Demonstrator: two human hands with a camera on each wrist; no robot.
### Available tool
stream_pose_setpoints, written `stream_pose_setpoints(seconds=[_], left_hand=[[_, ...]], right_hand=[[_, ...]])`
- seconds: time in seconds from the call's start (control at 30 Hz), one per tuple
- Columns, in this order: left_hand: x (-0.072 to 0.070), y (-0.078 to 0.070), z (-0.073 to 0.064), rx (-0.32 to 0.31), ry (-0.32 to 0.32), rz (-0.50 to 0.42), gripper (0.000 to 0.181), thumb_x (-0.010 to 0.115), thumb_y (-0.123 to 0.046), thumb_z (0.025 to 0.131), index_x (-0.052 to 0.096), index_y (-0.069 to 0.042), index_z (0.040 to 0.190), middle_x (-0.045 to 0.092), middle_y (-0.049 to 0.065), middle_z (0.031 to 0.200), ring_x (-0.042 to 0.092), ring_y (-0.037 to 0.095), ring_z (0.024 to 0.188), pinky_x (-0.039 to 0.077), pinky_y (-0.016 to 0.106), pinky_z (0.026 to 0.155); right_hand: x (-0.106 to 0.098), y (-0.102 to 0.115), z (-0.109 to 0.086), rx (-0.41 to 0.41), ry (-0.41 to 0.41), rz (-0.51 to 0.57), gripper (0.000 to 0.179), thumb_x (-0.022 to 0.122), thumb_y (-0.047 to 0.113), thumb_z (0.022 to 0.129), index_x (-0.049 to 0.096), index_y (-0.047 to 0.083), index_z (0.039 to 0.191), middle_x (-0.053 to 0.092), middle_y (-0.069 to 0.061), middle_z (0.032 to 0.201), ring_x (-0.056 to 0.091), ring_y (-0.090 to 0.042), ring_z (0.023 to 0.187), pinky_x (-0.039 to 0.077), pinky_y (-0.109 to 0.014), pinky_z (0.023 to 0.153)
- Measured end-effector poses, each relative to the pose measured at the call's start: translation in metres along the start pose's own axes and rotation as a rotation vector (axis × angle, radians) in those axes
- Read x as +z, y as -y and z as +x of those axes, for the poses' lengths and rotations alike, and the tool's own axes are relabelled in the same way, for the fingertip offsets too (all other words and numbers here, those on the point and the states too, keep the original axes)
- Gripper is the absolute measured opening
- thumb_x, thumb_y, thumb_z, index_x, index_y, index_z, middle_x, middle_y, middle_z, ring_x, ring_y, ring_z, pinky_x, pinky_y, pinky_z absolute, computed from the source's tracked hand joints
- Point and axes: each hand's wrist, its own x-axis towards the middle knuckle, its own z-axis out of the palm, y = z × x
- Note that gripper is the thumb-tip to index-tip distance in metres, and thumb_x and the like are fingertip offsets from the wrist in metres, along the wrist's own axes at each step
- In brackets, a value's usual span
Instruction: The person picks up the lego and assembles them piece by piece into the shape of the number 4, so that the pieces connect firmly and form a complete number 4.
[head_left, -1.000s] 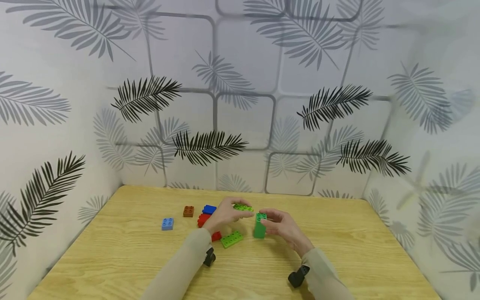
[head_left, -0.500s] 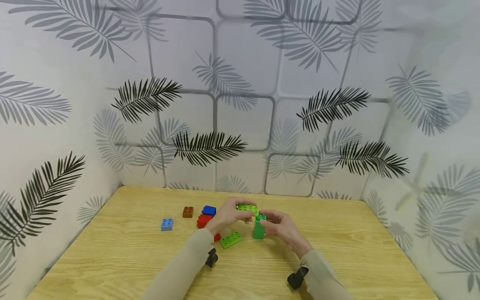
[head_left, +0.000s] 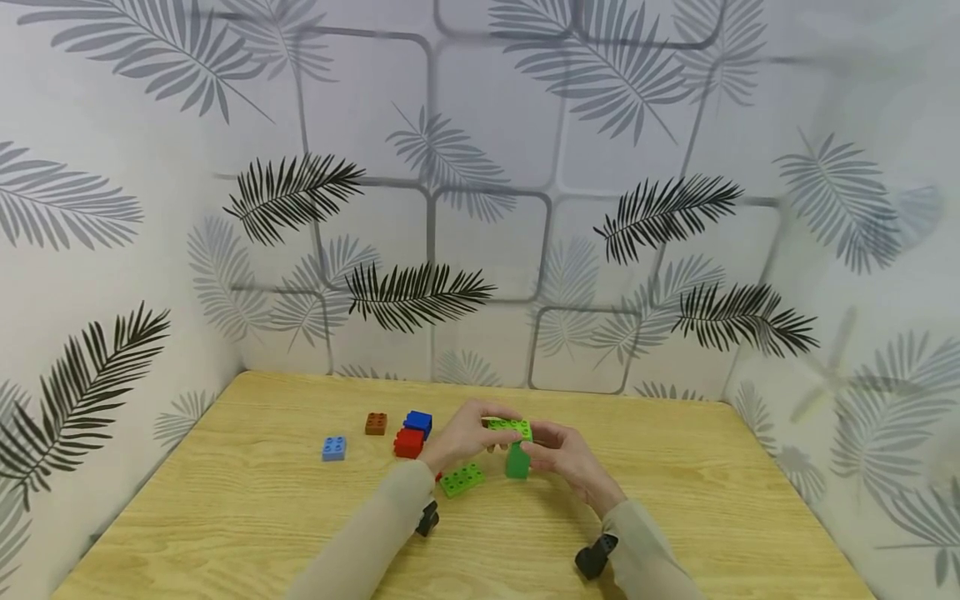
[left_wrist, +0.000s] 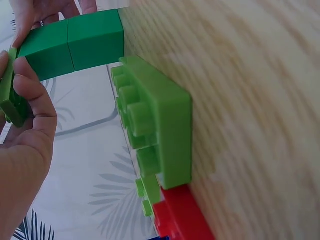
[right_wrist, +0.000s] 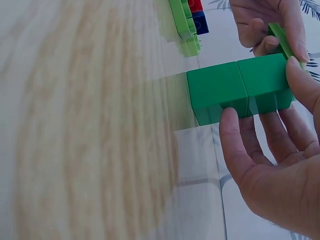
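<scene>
A stack of two green bricks [head_left: 517, 461] stands upright on the table, and my right hand [head_left: 568, 460] holds it from the right with fingers and thumb. In the right wrist view the seam between the two green bricks [right_wrist: 217, 90] shows plainly. My left hand [head_left: 467, 435] pinches a flat lime-green brick [head_left: 510, 428] over the top of the stack. One end of that flat brick [left_wrist: 11, 90] meets the stack's top in the left wrist view; whether it is pressed on, I cannot tell. Another flat lime-green brick [head_left: 462, 480] lies below my left hand.
Left of my hands lie a red brick [head_left: 408, 443], a dark blue brick [head_left: 418, 424], a brown brick [head_left: 377, 423] and a light blue brick [head_left: 334, 448]. Another red piece is mostly hidden behind my left wrist. A patterned wall [head_left: 487, 333] borders the wooden table's [head_left: 675, 467] back edge.
My left hand has moved right, bringing the flat lime-green brick from beside the green stack to over its top. My right hand has stayed at the stack.
</scene>
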Motion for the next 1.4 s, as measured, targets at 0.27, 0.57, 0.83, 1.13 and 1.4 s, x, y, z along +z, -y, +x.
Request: stream_pose_setpoints(seconds=[0.27, 0.57, 0.83, 1.13, 1.4], left_hand=[[0.001, -0.002, 0.004, -0.034, 0.015, -0.015, 0.029, 0.074, -0.031, 0.089, 0.072, -0.026, 0.117, 0.063, -0.006, 0.126, 0.063, 0.017, 0.098, 0.054, 0.043, 0.083], [0.005, -0.005, 0.0, -0.042, 0.014, 0.016, 0.029, 0.072, -0.032, 0.09, 0.072, -0.028, 0.119, 0.061, -0.006, 0.131, 0.061, 0.018, 0.104, 0.054, 0.046, 0.084], [0.007, -0.004, 0.003, -0.026, 0.003, 0.033, 0.029, 0.074, -0.033, 0.089, 0.072, -0.029, 0.118, 0.062, -0.004, 0.13, 0.059, 0.016, 0.093, 0.055, 0.041, 0.073], [0.006, -0.007, 0.001, -0.009, 0.015, 0.107, 0.033, 0.072, -0.035, 0.09, 0.07, -0.028, 0.122, 0.06, -0.004, 0.133, 0.058, 0.016, 0.091, 0.052, 0.03, 0.065], [0.002, -0.003, 0.0, 0.033, 0.025, 0.147, 0.035, 0.074, -0.03, 0.088, 0.069, -0.029, 0.123, 0.062, -0.01, 0.129, 0.055, 0.015, 0.117, 0.052, 0.035, 0.088]], right_hand=[[-0.005, 0.001, 0.0, -0.033, 0.031, -0.012, 0.054, 0.07, 0.024, 0.092, 0.053, 0.001, 0.139, 0.057, -0.019, 0.137, 0.062, -0.026, 0.117, 0.054, -0.04, 0.094], [-0.008, 0.0, -0.002, -0.04, 0.077, -0.018, 0.055, 0.069, 0.022, 0.093, 0.052, 0.002, 0.14, 0.055, -0.018, 0.139, 0.061, -0.024, 0.118, 0.053, -0.041, 0.095], [-0.01, -0.002, -0.001, -0.028, 0.071, 0.067, 0.06, 0.064, 0.029, 0.096, 0.045, 0.001, 0.145, 0.047, -0.02, 0.146, 0.053, -0.029, 0.128, 0.05, -0.044, 0.1], [0.005, 0.007, -0.005, 0.006, -0.098, 0.033, 0.049, 0.065, 0.034, 0.095, 0.058, 0.006, 0.134, 0.06, -0.012, 0.131, 0.059, -0.021, 0.118, 0.052, -0.044, 0.096], [0.012, 0.013, -0.006, 0.015, -0.145, 0.035, 0.045, 0.068, 0.033, 0.093, 0.062, 0.006, 0.128, 0.062, -0.012, 0.127, 0.059, -0.022, 0.116, 0.053, -0.046, 0.094]])
